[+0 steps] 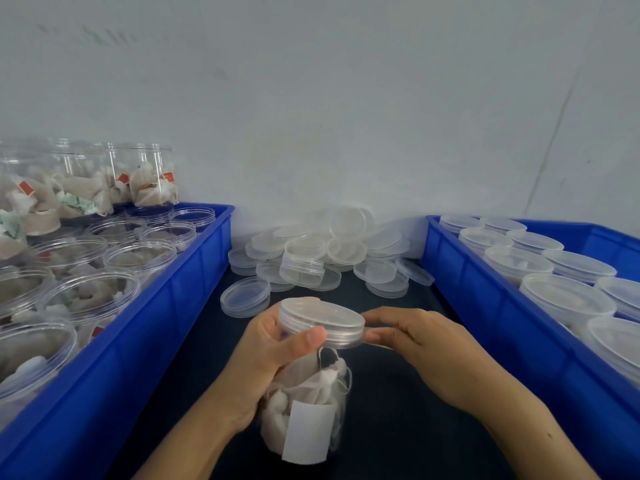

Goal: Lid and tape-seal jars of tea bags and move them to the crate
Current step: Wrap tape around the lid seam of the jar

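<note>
Between the two blue crates, low at centre, I have the jar (304, 414) tilted toward me above the dark tabletop (398, 393), packed with tea bags and showing a blank white tag against its wall. My left hand (266, 355) is wrapped around the jar's neck, thumb pressed up against the rim of the lid (322, 322). My right hand (419, 344) pinches the lid's far edge between thumb and fingertips. The lid sits on the mouth slightly askew, so I judge it is being seated or turned and is not yet tight.

Just behind the jar lies a loose pile of spare lids (322, 258), heaped against the wall. The left crate (194, 285) holds many open jars of tea bags, with more stacked at its back; none of those show lids. The right crate (485, 306) holds rows of jars already capped.

By my reading the batch is partway through: a good share is lidded, yet plenty of open jars wait on the left. I see no tape roll anywhere, and I cannot tell whether the capped jars carry tape. For this jar, sealing and the move to the crate are both left.
</note>
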Action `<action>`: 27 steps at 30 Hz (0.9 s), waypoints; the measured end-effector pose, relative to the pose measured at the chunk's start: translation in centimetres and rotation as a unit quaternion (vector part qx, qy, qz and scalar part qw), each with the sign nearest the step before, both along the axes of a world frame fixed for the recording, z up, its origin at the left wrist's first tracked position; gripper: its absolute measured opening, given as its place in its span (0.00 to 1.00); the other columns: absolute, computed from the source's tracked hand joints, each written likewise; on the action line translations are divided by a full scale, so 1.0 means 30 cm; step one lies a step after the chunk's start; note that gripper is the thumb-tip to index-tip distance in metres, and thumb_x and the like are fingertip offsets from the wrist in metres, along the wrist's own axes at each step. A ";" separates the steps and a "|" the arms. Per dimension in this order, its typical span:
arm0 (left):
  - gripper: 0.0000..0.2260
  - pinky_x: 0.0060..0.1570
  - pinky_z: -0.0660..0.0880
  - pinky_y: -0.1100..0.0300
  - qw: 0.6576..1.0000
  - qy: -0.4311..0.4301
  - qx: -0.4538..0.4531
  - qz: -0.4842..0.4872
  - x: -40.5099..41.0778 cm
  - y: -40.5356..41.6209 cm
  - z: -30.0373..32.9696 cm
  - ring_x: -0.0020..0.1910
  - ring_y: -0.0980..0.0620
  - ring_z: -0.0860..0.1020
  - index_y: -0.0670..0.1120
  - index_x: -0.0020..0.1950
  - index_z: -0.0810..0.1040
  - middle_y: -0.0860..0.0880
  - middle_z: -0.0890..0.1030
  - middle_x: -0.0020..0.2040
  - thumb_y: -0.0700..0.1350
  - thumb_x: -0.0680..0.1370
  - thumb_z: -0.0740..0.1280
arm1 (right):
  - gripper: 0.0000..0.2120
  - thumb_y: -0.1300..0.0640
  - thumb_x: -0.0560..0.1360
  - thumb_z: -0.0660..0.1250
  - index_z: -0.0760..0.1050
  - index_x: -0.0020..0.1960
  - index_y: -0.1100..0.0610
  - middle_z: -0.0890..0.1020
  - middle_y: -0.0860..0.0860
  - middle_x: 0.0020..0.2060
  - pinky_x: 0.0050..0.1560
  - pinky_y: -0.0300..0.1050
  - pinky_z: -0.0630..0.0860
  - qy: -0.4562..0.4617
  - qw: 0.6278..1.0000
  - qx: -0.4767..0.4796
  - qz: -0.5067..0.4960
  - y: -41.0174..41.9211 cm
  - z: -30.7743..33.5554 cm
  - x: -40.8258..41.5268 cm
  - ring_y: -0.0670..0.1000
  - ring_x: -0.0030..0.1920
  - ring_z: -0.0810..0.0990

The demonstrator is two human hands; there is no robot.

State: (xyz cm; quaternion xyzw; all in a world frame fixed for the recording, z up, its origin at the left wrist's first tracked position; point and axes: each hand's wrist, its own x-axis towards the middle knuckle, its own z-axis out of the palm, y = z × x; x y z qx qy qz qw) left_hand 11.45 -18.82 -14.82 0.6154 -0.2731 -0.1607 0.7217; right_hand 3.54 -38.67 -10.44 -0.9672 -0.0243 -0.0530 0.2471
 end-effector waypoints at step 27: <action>0.37 0.43 0.75 0.73 0.960 -0.136 0.048 0.241 -0.016 -0.017 -0.017 0.49 0.66 0.78 0.56 0.56 0.71 0.68 0.78 0.51 0.62 0.52 0.82 | 0.17 0.42 0.82 0.53 0.68 0.69 0.38 0.78 0.37 0.53 0.59 0.43 0.73 0.035 0.992 0.121 -0.032 0.103 -0.038 -0.008 0.39 0.52 0.77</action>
